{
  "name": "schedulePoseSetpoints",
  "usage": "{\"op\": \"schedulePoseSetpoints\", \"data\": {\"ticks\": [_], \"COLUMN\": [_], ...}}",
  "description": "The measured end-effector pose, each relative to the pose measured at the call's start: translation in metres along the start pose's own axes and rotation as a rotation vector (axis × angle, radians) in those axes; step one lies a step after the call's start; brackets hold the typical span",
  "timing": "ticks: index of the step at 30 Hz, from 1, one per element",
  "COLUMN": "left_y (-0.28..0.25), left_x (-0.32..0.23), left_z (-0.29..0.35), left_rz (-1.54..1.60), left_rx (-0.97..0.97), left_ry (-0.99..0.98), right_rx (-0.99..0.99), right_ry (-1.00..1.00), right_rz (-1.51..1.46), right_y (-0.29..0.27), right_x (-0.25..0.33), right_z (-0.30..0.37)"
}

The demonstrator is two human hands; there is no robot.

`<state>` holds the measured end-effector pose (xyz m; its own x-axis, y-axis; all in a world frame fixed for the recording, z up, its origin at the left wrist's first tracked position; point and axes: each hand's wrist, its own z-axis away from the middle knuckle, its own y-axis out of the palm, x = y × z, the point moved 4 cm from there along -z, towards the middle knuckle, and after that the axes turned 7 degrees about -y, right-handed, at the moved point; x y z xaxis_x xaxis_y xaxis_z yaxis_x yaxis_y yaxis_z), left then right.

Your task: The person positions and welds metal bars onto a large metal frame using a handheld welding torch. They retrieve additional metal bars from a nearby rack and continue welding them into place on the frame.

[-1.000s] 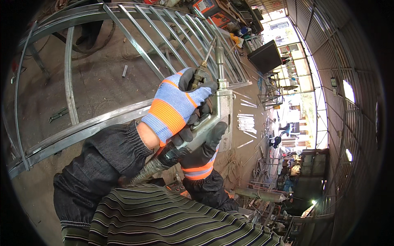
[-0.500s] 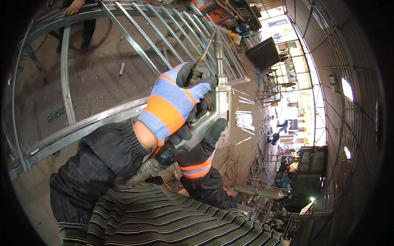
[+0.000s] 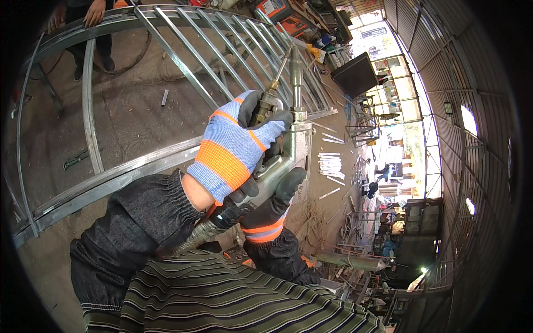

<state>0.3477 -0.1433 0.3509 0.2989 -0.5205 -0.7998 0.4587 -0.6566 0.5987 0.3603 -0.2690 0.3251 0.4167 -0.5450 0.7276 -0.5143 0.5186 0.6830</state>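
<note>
A metal welding gun with a straight nozzle pipe and a thinner brass side tube points up and away from me. My left hand, in a blue and orange glove with dark fingertips, is closed around the gun's upper body by the brass fitting. Wrapped about the gun's lower right side is my right hand, in a matching glove; the body hides part of its fingers. A taped grip and cable run back toward my striped clothing. Beyond the nozzle lies a curved steel frame with several parallel bars.
At the far left, another person's hand rests on the frame's rim. Cut metal strips lie on the floor to the right. A gas cylinder lies at the lower right. An orange and grey machine stands at the back.
The other person's second hand and more of their legs and shoes have come into view at the far left. My hands keep nearly the same hold on the welding gun.
</note>
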Motion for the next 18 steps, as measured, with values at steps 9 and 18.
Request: {"op": "schedulePoseSetpoints", "data": {"ticks": [9, 18], "left_y": [0.0018, -0.0002], "left_x": [-0.0027, -0.0018], "left_z": [-0.0002, -0.0002], "left_rz": [-0.022, -0.015], "left_rx": [-0.026, -0.019], "left_ry": [0.067, -0.015], "right_rx": [0.009, 0.065], "right_ry": [0.026, 0.044], "right_rz": [-0.029, -0.123], "right_y": [-0.0023, -0.0084], "right_x": [-0.0007, -0.0012], "right_z": [0.0, -0.002]}}
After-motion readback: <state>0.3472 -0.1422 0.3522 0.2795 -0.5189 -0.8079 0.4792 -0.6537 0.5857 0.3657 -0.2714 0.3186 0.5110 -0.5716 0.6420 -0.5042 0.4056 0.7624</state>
